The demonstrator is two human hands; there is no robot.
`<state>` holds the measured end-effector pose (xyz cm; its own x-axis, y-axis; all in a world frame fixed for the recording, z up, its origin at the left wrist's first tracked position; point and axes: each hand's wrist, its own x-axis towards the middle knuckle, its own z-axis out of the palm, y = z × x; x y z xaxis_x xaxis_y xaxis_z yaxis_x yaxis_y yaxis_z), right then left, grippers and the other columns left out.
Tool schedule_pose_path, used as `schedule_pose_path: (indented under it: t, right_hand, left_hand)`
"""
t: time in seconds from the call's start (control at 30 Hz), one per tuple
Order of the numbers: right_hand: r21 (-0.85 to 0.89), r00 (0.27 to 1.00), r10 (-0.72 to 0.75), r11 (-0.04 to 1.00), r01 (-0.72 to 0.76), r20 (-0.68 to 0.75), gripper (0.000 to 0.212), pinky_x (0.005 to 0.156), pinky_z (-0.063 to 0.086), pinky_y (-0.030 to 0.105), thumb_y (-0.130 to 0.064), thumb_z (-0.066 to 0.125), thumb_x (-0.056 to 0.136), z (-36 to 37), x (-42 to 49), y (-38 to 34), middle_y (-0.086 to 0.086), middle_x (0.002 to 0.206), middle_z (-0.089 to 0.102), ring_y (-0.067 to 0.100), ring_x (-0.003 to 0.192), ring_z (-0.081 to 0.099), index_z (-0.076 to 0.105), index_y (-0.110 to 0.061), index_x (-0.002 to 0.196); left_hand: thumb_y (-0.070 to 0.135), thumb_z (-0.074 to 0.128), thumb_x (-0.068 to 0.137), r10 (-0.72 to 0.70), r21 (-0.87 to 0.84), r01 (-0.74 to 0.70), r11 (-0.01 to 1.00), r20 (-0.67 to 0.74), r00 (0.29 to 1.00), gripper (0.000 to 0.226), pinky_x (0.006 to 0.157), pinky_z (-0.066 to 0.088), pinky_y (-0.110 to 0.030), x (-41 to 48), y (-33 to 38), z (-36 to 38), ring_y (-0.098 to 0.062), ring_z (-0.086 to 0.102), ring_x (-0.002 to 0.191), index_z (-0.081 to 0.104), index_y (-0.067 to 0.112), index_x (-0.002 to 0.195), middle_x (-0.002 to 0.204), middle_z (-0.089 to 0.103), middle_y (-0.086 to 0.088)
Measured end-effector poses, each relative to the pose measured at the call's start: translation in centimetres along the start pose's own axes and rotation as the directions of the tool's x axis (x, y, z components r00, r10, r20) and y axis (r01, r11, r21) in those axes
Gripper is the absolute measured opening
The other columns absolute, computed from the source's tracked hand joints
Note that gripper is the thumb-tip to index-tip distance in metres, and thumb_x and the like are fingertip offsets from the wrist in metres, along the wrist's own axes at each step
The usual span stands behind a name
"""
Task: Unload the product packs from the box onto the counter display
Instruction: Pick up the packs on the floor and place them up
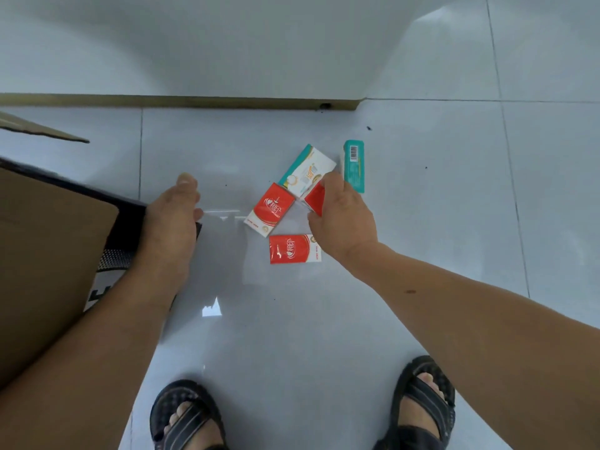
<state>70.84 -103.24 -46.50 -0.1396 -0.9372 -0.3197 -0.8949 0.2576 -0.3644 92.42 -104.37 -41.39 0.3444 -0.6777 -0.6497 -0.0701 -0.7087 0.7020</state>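
Fingers [329,184] of right hand [344,219] curl round red pack [314,199] at centre of frame. White-teal pack [308,170] lies just above it; teal pack [354,165] stands on edge at right, contact with hand unclear. Second red pack [269,209] at centre left and third red pack [293,249] below lie flat on tiled floor [422,222]. Left hand [172,219] fingers loosely straight, holding nothing, beside cardboard box [48,254] at left edge.

Seemingly a shop: small red-and-white packs [293,248] on glossy pale floor tiles [438,222], brown cardboard box [48,248], white counter [227,43] with brass skirting [194,101].
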Motion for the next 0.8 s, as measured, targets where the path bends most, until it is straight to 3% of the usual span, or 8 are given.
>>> schedule_pose_path:
  t: [0.13, 0.23, 0.3, 0.37, 0.47, 0.57, 0.6, 0.8]
  right_hand:
    - [0.0, 1.0, 0.003, 1.0, -0.003, -0.003, 0.038, 0.069, 0.051, 0.031, -0.026, 0.06, 0.094, 0.3, 0.2, -1.3, 0.0, 0.132, 0.053, 0.02, 0.111, 0.058, 0.034, -0.025, 0.121]
    - [-0.019, 1.0, -0.01, 1.0, 0.01, -0.016, 0.037, 0.072, 0.054, 0.032, -0.031, 0.06, 0.094, -0.7, -0.4, -2.2, 0.0, 0.13, 0.054, 0.021, 0.108, 0.06, 0.034, -0.025, 0.119]
    - [-0.032, 1.0, -0.019, 0.999, 0.019, -0.014, 0.037, 0.071, 0.051, 0.031, -0.033, 0.06, 0.093, -2.2, -1.3, -2.7, -0.001, 0.13, 0.055, 0.021, 0.108, 0.06, 0.035, -0.026, 0.12]
    - [-0.031, 0.999, -0.041, 0.999, 0.041, -0.015, 0.038, 0.076, 0.053, 0.034, -0.033, 0.06, 0.093, -4.3, -2.7, -3.4, 0.0, 0.132, 0.054, 0.022, 0.111, 0.059, 0.036, -0.026, 0.122]
    - [-0.021, 0.993, -0.104, 0.994, 0.104, -0.048, 0.041, 0.085, 0.054, 0.038, -0.031, 0.059, 0.092, -8.6, -5.2, -4.6, 0.005, 0.132, 0.054, 0.024, 0.114, 0.056, 0.039, -0.021, 0.126]
    - [-0.018, 0.98, -0.17, 0.985, 0.169, -0.099, 0.048, 0.078, 0.052, 0.04, -0.028, 0.06, 0.088, -13.7, -7.8, -6.4, 0.01, 0.122, 0.055, 0.029, 0.103, 0.057, 0.042, -0.016, 0.13]
    - [-0.025, 0.974, -0.195, 0.981, 0.194, -0.114, 0.05, 0.075, 0.05, 0.039, -0.028, 0.06, 0.087, -15.4, -8.6, -7.1, 0.011, 0.119, 0.056, 0.03, 0.099, 0.057, 0.043, -0.016, 0.132]
    - [-0.086, 0.939, -0.302, 0.953, 0.291, -0.164, 0.054, 0.068, 0.047, 0.037, -0.035, 0.047, 0.088, -24.8, -12.1, -10.8, 0.013, 0.115, 0.053, 0.035, 0.095, 0.058, 0.044, -0.025, 0.141]
  left_hand:
    - [0.05, 0.043, 0.103, -0.011, -0.003, 0.011, 1.0, -0.012, 1.0, 0.031, 0.071, 0.038, -0.022, 1.2, -0.3, -0.6, -0.016, 0.06, 0.11, 0.061, 0.025, 0.108, 0.117, 0.061, 0.005]
    - [0.052, 0.042, 0.102, -0.06, 0.003, 0.06, 0.998, -0.012, 0.998, 0.033, 0.076, 0.041, -0.027, 1.0, 0.2, -0.3, -0.017, 0.059, 0.103, 0.063, 0.027, 0.096, 0.102, 0.063, 0.009]
    - [0.052, 0.041, 0.103, -0.084, -0.016, 0.084, 0.996, 0.004, 0.996, 0.042, 0.088, 0.039, -0.029, -0.3, 1.2, 0.2, -0.019, 0.059, 0.104, 0.066, 0.022, 0.117, 0.107, 0.063, 0.006]
    - [0.048, 0.038, 0.105, -0.126, -0.038, 0.127, 0.991, 0.021, 0.992, 0.052, 0.093, 0.036, -0.029, -2.3, 2.5, 0.8, -0.02, 0.057, 0.11, 0.056, 0.012, 0.138, 0.121, 0.059, 0.001]
    - [0.049, 0.038, 0.105, -0.192, -0.067, 0.197, 0.978, 0.066, 0.979, 0.053, 0.1, 0.038, -0.035, -7.3, 4.9, 1.0, -0.021, 0.056, 0.124, 0.051, 0.015, 0.143, 0.137, 0.059, 0.002]
    - [0.044, 0.042, 0.104, -0.135, -0.031, 0.139, 0.99, 0.119, 0.984, 0.029, 0.068, 0.039, -0.028, -12.8, 7.6, 0.5, -0.013, 0.062, 0.094, 0.064, 0.025, 0.108, 0.097, 0.064, 0.011]
    - [0.043, 0.042, 0.105, -0.106, -0.019, 0.111, 0.994, 0.164, 0.981, 0.027, 0.065, 0.037, -0.027, -14.5, 8.5, 0.2, -0.011, 0.063, 0.089, 0.064, 0.028, 0.1, 0.093, 0.064, 0.011]
    - [0.047, 0.042, 0.103, -0.074, 0.024, 0.07, 0.997, 0.39, 0.918, 0.038, 0.068, 0.04, -0.026, -21.7, 14.2, -0.8, -0.02, 0.063, 0.115, 0.065, 0.026, 0.125, 0.127, 0.066, -0.003]
